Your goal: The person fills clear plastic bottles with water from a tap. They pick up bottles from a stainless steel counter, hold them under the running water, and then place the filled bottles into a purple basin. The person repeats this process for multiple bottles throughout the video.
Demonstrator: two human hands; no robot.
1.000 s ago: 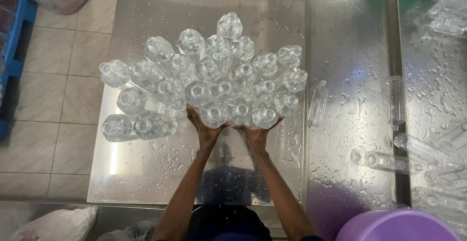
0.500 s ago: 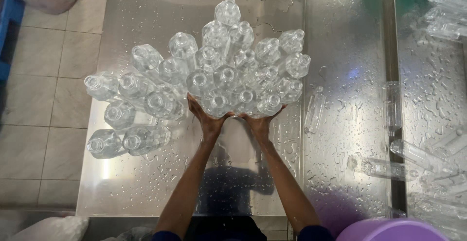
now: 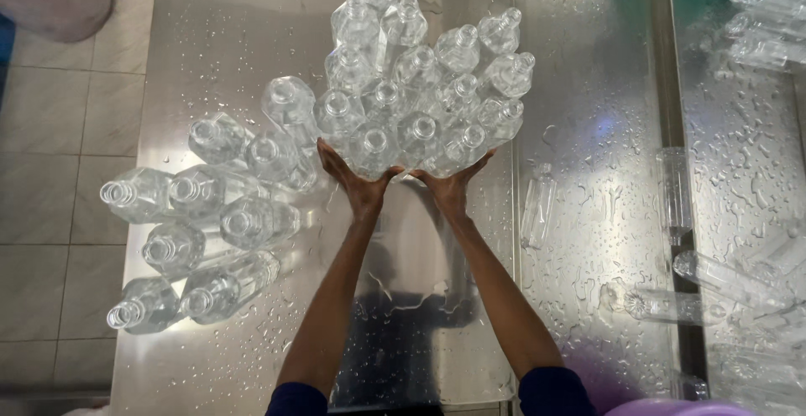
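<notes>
now bottle pile (image 3: 420, 97) pushed further from loose bottles (image 3: 201, 231)

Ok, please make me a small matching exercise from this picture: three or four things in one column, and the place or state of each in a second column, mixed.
Things:
1. left hand
2. right hand
3. loose bottles
4. purple tub

Places or states:
a. bottom right corner of the picture
b. lying apart on the left of the wet steel table
c. against the right side of the bottle cluster
d. against the left side of that cluster

Pairs: 1-d, 2-c, 3-b, 4-a
</notes>
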